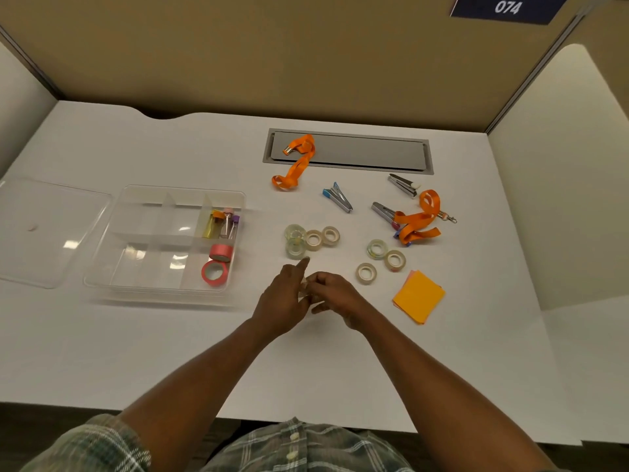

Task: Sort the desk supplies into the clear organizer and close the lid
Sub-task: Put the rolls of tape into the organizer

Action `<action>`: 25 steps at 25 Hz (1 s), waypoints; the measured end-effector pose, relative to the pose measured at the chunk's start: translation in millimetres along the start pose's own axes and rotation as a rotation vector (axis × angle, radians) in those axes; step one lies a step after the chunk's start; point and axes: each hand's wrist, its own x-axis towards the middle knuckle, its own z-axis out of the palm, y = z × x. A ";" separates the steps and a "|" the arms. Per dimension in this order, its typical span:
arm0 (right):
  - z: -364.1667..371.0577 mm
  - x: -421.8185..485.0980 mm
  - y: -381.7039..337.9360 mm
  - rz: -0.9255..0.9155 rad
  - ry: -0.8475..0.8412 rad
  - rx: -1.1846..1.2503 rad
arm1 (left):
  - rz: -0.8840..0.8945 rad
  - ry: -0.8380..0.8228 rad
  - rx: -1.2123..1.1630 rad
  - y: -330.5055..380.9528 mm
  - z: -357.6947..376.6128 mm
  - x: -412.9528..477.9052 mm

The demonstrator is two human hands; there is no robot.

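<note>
Sorting step in hand: left hand (282, 301) and right hand (337, 294) meet over the tabletop (136, 335) around something small and clear; whether either grip clasps it cannot be told. Secure it one-handed, then lower it into a vacant compartment of the clear organizer (183, 192) at left.

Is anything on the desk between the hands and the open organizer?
Nothing visible. Bare desk lies between the left hand, the right hand and the clear organizer. Its lid lies off on its left, and the nearest clear tape rolls sit beyond the hands, off that line.
</note>
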 end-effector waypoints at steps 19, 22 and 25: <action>-71.4 25.5 47.6 -0.164 0.582 -1.180 | -0.087 0.143 -0.091 4.1 -3.7 10.2; -45.9 28.7 31.1 -0.118 0.608 -0.735 | -0.128 0.211 -0.147 -9.7 -17.7 7.9; -3.9 32.7 -8.2 0.006 0.498 0.024 | -0.226 0.294 -0.352 -27.7 -37.7 3.6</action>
